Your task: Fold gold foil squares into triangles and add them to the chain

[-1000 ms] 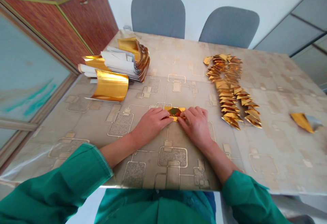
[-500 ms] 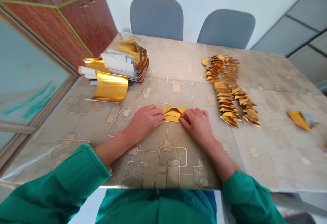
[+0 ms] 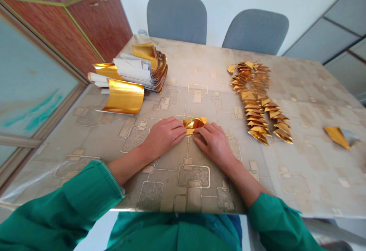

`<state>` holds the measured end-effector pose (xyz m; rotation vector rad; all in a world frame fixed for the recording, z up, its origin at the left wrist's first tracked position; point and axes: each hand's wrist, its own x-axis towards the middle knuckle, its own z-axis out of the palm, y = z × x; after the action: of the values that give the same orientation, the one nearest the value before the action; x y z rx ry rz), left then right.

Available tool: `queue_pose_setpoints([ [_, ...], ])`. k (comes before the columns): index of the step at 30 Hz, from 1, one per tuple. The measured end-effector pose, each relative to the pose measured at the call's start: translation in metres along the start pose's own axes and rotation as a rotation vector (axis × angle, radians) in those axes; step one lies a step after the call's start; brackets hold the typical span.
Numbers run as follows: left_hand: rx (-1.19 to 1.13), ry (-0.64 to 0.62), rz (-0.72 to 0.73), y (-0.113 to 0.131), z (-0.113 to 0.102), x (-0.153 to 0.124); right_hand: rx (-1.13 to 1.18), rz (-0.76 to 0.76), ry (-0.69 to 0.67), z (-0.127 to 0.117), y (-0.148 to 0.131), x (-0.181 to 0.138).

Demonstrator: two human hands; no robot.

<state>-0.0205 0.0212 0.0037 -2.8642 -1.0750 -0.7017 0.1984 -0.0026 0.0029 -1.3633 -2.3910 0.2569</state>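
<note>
A small folded strip of gold foil paper (image 3: 194, 123) lies on the table in front of me, between my two hands. My left hand (image 3: 165, 134) grips its left end, with the fingers pressed together. At the right end, my right hand (image 3: 214, 142) rests its fingertips on the paper's near edge, thumb held apart below them. Left of my hands, a curved gold sheet (image 3: 126, 96) leans by a thick stack of gold and white sheets (image 3: 137, 69). To the right are rows of folded gold pieces (image 3: 253, 108), nested one against another.
The table (image 3: 111, 182) wears a patterned cover. One separate gold and silver folded piece (image 3: 337, 136) lies at the far right. Two grey chairs (image 3: 177, 18) stand behind the table, and a reddish wooden cabinet (image 3: 97, 22) is at the back left.
My right hand has slid left and its fingers have moved onto the folded paper. The paper's upper flap now looks bent and shinier. My left hand has stayed at the left end.
</note>
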Motion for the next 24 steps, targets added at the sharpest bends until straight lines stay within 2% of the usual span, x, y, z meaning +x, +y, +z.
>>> queue_pose_setpoints([
  [11, -0.114, -0.055, -0.024, -0.004, 0.002, -0.001, 0.073, 0.01, 0.007, 0.0, 0.003, 0.001],
  [16, -0.174, -0.016, -0.065, -0.002, 0.005, 0.0, 0.125, 0.036, 0.029, 0.001, 0.005, 0.001],
  [22, -0.187, 0.065, -0.118, -0.002, 0.01, 0.005, 0.09, 0.172, 0.213, 0.0, 0.013, 0.005],
  [24, -0.185, 0.061, -0.141, -0.002, 0.011, 0.005, 0.074, 0.179, 0.219, 0.0, 0.014, 0.006],
])
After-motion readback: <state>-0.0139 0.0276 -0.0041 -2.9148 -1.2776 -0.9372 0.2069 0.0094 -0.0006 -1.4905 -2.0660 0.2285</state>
